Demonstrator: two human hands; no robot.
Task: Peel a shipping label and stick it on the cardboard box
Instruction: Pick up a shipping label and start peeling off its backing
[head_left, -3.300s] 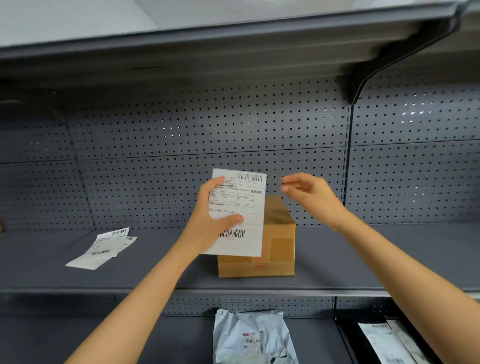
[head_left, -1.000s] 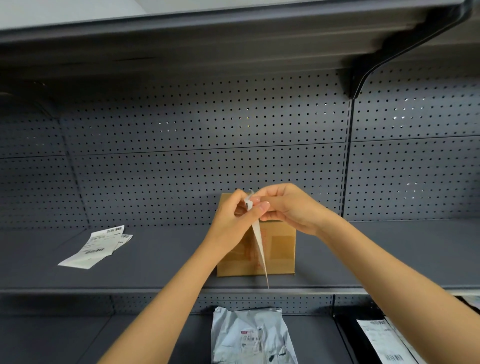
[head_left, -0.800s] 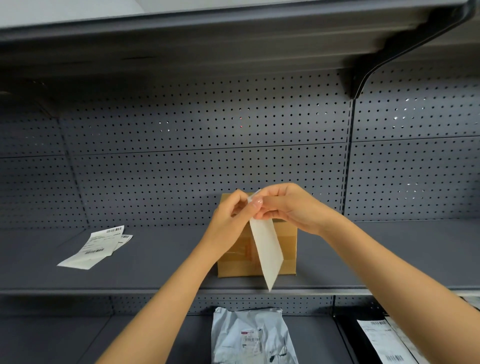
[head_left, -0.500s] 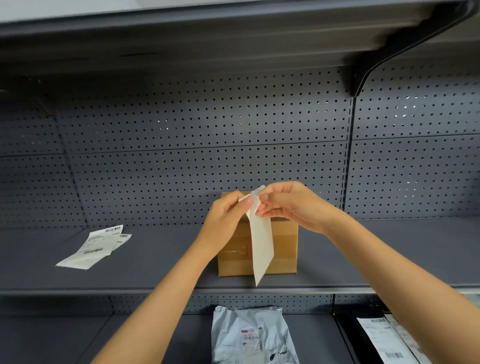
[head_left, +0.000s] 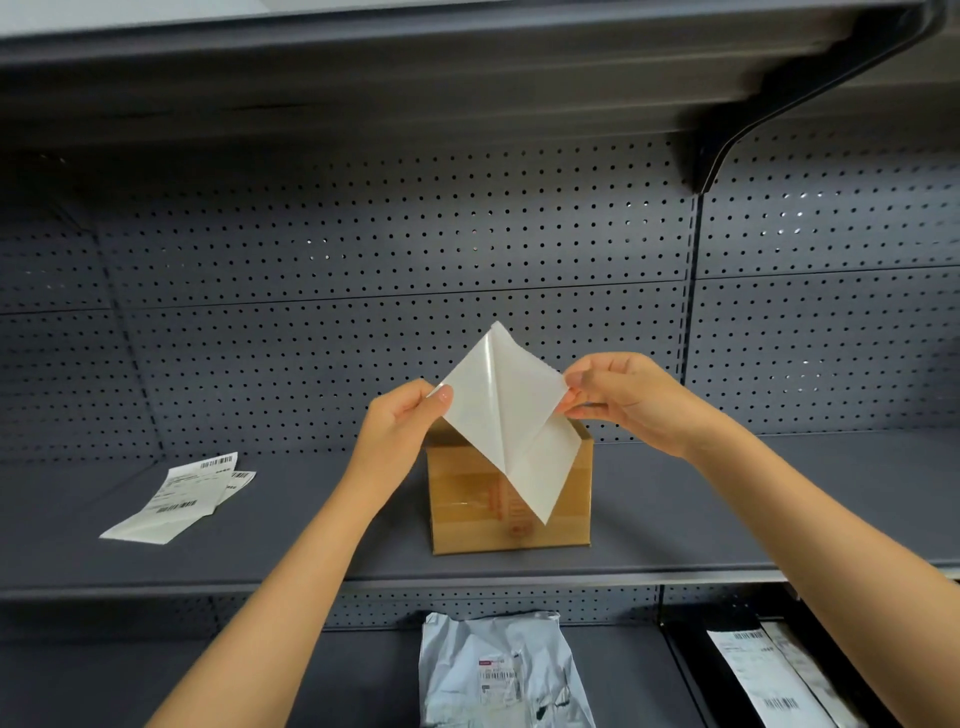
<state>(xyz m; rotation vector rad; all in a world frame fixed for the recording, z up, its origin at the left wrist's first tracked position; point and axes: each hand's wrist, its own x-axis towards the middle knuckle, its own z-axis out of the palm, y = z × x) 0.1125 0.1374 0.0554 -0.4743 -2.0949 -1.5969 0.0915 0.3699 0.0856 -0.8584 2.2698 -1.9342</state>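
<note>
Two layers now fanned apart vs 0.5 s ago | shipping label (head_left: 506, 415) mid-frame, above cardboard box (head_left: 511, 501) on shelf (head_left: 727, 499) | left hand (head_left: 397, 434) & right hand (head_left: 626, 397) fingers each pinching a corner | peel ~half done, sticking not yet.

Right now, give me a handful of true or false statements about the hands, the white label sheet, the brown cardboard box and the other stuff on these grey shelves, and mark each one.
1. Both hands pinch the white label sheet, left hand and right hand pulling its layers apart. True.
2. The brown cardboard box already carries the label. False: the sheet is in the air in front of it.
3. Loose printed labels lie left of the box. True.
4. The grey plastic mailer bag sits on top of the box. False: it lies on the shelf below.
</note>
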